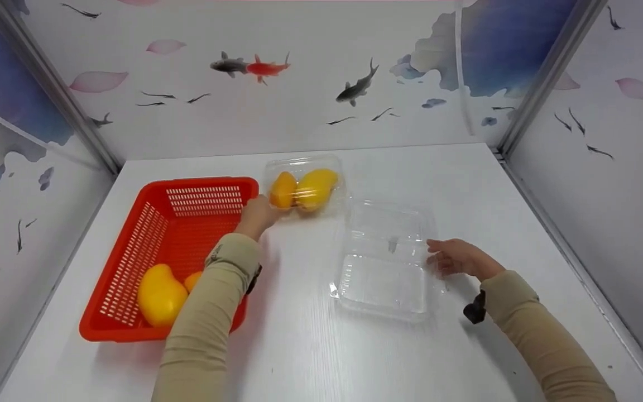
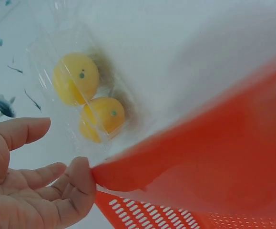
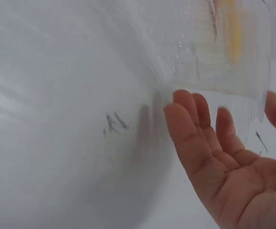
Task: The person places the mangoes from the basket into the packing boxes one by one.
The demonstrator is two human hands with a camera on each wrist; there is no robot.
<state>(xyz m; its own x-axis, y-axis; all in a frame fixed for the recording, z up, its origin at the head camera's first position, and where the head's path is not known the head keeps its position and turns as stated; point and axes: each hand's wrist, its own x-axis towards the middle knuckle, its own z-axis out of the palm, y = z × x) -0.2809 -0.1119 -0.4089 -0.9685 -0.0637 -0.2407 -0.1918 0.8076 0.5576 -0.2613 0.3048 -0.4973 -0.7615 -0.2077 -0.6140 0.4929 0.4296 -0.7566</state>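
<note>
My left hand [image 1: 257, 216] is at the far right corner of a red plastic basket [image 1: 198, 181]. In the left wrist view its bent fingertips are right at the basket rim, and its thumb stands apart. Just beyond it, a clear plastic box [image 1: 302, 162] contains two yellow mangoes [image 1: 316, 191]. My right hand [image 1: 458, 258] is at the right edge of an unfolded clear clamshell box [image 1: 385, 285] with nothing in it. In the right wrist view the loosely bent fingers [image 3: 188, 131] sit close under the clear plastic edge, thumb apart at the right.
A large yellow mango [image 1: 161, 296] lies in the basket's near end, with another orange-yellow one [image 1: 192, 280] partly hidden behind my left sleeve. White panels printed with fish and petals [image 1: 299, 111] enclose the white table [image 1: 299, 352] at the back and sides.
</note>
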